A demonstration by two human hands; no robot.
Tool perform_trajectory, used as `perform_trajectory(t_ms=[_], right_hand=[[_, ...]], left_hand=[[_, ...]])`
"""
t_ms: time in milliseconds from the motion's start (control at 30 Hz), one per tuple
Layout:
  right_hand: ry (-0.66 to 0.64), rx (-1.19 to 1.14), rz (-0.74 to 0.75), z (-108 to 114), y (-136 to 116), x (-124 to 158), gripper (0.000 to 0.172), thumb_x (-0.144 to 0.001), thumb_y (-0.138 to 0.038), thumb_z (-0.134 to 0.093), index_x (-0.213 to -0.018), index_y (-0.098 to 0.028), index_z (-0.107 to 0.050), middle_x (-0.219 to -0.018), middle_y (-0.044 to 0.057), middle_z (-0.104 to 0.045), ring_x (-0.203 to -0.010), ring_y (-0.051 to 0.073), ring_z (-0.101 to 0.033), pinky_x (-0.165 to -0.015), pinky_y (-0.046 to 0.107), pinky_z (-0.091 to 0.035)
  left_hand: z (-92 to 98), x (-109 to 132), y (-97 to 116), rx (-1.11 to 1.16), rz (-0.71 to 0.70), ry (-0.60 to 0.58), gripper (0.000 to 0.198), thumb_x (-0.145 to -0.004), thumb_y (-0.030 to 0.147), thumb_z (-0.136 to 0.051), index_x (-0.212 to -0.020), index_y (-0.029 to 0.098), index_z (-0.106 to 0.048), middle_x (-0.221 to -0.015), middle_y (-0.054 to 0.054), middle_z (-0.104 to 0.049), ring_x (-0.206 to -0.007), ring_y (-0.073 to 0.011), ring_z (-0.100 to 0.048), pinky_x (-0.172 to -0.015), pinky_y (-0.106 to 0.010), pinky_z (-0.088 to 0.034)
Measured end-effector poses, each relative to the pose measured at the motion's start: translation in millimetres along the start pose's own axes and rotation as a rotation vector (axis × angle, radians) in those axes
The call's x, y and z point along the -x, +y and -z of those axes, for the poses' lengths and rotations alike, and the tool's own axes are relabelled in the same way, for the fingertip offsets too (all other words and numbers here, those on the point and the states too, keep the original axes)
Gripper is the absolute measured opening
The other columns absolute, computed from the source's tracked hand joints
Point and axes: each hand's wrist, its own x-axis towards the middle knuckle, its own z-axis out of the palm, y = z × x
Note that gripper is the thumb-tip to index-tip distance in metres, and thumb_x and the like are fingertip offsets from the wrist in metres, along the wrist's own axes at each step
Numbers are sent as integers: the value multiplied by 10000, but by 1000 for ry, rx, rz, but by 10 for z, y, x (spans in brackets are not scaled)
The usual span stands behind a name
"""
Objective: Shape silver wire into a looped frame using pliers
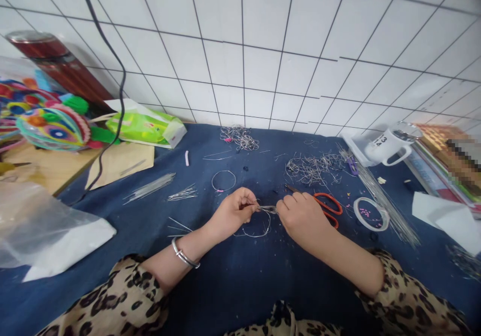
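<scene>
My left hand is closed in a pinch on a thin silver wire loop that curves down onto the blue cloth. My right hand is closed around small metal pliers whose tip meets the wire between the two hands. Red-handled scissors lie just behind my right hand. A finished wire ring lies a little beyond my left hand.
Straight wire bundles lie at the left, tangled wire scraps and long wires at the right. A small round dish, a white mug, a green packet, colourful paper decorations, a plastic bag and a black cable surround the cloth.
</scene>
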Motion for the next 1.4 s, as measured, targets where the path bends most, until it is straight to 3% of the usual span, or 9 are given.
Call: perform_trajectory(t_ms=[800,1400], right_hand=[[-37,3,-22,13,-3,-9,133,-804,-80,-431,-761,-149,-537,-675,55,-508,-670,183,-418,-596,325,-218],[-23,-20,-19,20,44,-10,108,-814,-118,-451,-744,-165,-518,-697,49,-513,-684,186,-417,-612,329,-210]], left_hand=[[-94,34,48,58,19,99,96,-759,173,-543,-807,163,-460,-686,29,-559,-479,-50,-447,-462,-177,-346],[-81,45,26,125,-4,82,87,-781,179,-542,-831,160,-473,-721,21,-559,-505,-43,-441,-494,-179,-355]])
